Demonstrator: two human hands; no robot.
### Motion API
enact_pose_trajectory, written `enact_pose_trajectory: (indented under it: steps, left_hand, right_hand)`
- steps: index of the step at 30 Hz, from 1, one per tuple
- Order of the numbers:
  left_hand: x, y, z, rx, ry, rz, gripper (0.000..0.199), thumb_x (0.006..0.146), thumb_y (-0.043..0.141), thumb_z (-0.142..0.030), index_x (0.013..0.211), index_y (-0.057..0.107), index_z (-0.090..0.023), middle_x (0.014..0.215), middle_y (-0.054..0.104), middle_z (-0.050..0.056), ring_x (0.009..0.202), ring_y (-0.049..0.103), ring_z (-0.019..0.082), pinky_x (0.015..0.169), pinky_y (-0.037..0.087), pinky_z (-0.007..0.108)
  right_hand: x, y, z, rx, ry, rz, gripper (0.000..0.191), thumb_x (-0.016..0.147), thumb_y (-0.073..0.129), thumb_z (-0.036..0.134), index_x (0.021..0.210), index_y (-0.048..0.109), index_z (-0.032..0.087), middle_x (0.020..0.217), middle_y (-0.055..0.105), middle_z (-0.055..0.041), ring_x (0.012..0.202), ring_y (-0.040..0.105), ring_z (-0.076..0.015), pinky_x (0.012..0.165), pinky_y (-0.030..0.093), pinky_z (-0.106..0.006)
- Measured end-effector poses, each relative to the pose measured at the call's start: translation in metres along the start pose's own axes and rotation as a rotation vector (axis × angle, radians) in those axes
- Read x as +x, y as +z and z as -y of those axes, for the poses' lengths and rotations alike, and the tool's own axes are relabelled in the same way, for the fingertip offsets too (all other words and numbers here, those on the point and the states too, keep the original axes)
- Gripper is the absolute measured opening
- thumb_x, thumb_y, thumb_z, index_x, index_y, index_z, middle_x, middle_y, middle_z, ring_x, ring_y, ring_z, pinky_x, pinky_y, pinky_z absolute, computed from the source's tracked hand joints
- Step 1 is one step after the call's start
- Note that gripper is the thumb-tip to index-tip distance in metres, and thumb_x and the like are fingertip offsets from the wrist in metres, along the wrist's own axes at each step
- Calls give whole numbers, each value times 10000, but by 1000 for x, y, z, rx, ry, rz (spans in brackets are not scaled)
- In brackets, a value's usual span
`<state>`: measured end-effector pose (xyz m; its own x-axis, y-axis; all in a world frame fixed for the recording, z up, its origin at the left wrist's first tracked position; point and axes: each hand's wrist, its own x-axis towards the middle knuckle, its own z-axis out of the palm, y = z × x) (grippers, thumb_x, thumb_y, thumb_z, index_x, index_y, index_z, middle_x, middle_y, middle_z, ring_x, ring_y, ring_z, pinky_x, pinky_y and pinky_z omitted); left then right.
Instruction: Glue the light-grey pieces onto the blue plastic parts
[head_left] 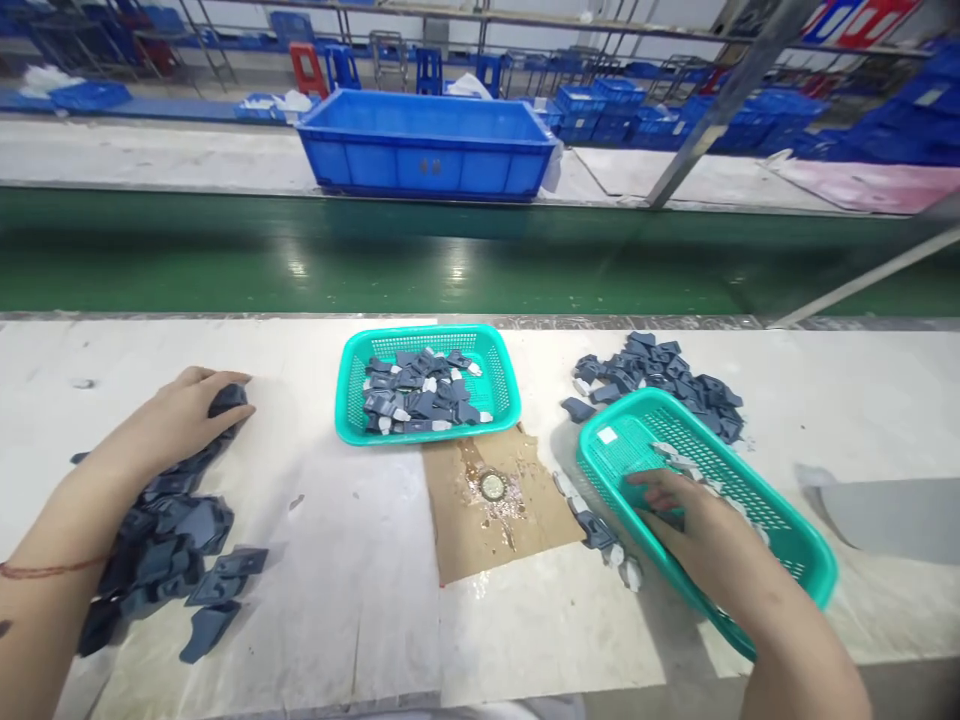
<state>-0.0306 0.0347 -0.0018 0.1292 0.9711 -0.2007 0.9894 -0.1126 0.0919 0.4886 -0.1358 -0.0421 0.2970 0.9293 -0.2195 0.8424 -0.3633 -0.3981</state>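
At the left, my left hand [196,415] curls its thumb and fingers around a dark blue-grey plastic piece [228,398] at the top of a loose pile of similar pieces [169,535]. My right hand [690,515] reaches into the right green basket [780,505], its fingers bent inward. Whatever lies between those fingers is hidden. Small whitish pieces [679,459] lie along the inside of that basket. Between my hands, another green basket [352,385] holds dark pieces with whitish ends [424,390].
A brown cardboard sheet [457,540] bears a round metallic disc [493,486] and a wet-looking, shiny patch. Dark pieces [675,370] are heaped behind the right basket, and a few more [598,530] lie beside it. Across the green strip [225,250] stands a large blue crate [427,150].
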Motion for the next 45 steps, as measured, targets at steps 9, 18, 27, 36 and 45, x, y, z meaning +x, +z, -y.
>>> enact_pose_trajectory:
  steps: [9,18,27,36,45]
  left_hand:
    - [-6,10,0,-8,123,55,433,921,483,-466,1214,638,-188,1235,656,83,1035,668,283,897,494,331]
    - [-36,29,-12,-75,265,115,486,880,555,-579,1224,681,-259,1292,695,47,1128,682,301,982,475,356]
    - [-66,56,-20,-118,443,-176,392,951,450,-498,1041,757,-271,1224,722,92,1109,662,334,1028,453,473]
    - [-111,45,-74,-485,96,-230,179,906,561,-478,1019,673,-398,1010,771,-19,921,713,302,839,488,376]
    - [-115,61,-146,-1204,-82,207,380,911,577,-586,940,758,-253,746,669,24,523,533,150,504,451,253]
  right_hand:
    - [-14,-14,-17,15,30,-2,363,799,515,450,950,743,211,916,753,-133,796,722,-330,636,531,-412]
    - [-16,-16,-18,39,49,-29,360,802,516,435,953,760,217,997,750,-130,828,728,-310,686,555,-414]
    - [-24,-21,-3,193,104,-116,320,851,579,501,919,732,229,956,787,-113,823,727,-310,679,556,-393]
    - [-33,-1,61,1143,-36,-56,270,804,821,454,1009,828,280,823,795,-56,711,737,-218,695,631,-353]
    - [-23,33,108,1426,96,234,224,797,831,393,927,770,221,816,797,-43,659,727,-145,633,616,-234]
